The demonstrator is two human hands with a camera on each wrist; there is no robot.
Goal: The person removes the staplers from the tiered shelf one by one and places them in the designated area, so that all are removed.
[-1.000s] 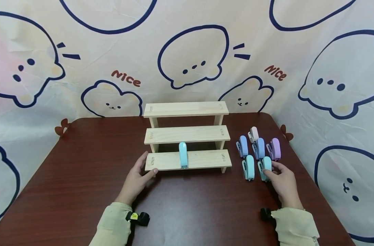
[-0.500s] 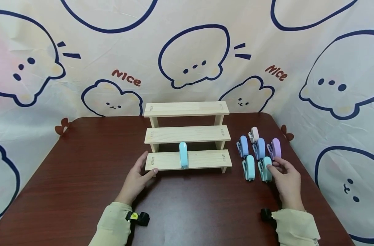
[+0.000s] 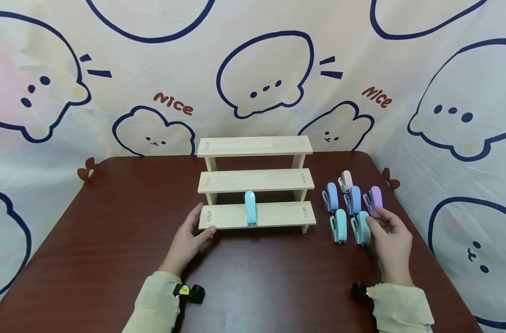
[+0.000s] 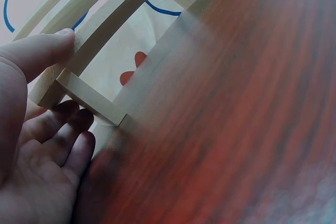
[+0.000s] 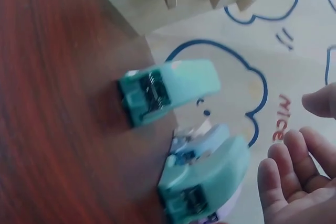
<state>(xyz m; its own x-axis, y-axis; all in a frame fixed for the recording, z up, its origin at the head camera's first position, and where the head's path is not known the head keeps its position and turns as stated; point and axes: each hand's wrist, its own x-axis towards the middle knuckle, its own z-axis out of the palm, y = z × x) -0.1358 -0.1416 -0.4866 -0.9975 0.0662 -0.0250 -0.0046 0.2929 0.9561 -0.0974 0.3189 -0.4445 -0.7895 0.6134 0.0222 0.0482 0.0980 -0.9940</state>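
My left hand holds the left end of the lowest step of a three-tier wooden shelf. In the left wrist view, the thumb lies on the board's upper side and the fingers curl below it. A light-blue stapler stands upright on that step. On the right, my right hand hovers beside a teal stapler, close to a purple stapler. Its fingers are loosely bent and hold nothing; the right wrist view shows a gap between them and the staplers.
Left of that group are another teal stapler and two blue staplers, one of them the left blue stapler. Behind them stands a whitish stapler. A patterned cloth hangs behind the dark brown table.
My right hand has drawn away from the near-right teal stapler, moving slightly right and toward the purple one. My left hand stays on the shelf's end. The staplers keep their places.
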